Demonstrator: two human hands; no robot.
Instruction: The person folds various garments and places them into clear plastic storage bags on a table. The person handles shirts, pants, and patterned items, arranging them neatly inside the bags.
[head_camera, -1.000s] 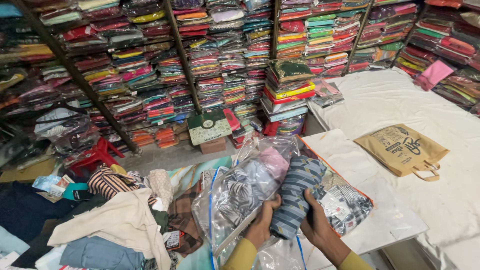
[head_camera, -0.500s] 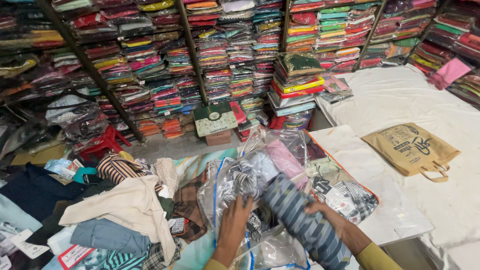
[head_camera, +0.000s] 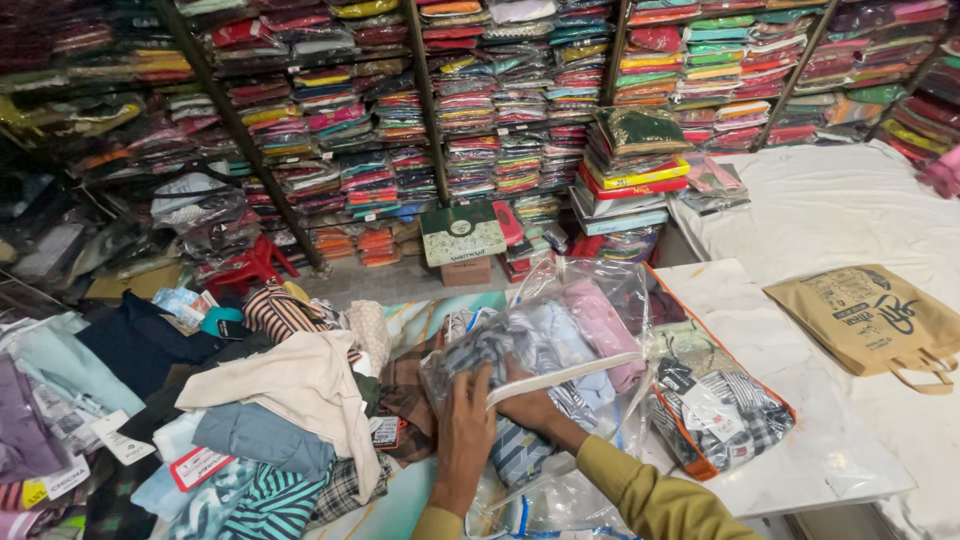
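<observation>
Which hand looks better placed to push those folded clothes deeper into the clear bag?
Probably the right hand: it is already under the clear plastic bag, touching the striped folded cloth. The left hand lies flat on top of the bag, steadying it.

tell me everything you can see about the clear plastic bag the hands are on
The clear plastic bag is a large, crinkled, see-through pouch with a white strip along its lower edge. Folded clothes show inside: pale blue, grey striped and pink. It lies tilted on the heap of garments, beside a second packed bag with orange trim. The left hand presses flat on its near face; the right hand reaches under its lower edge.
</observation>
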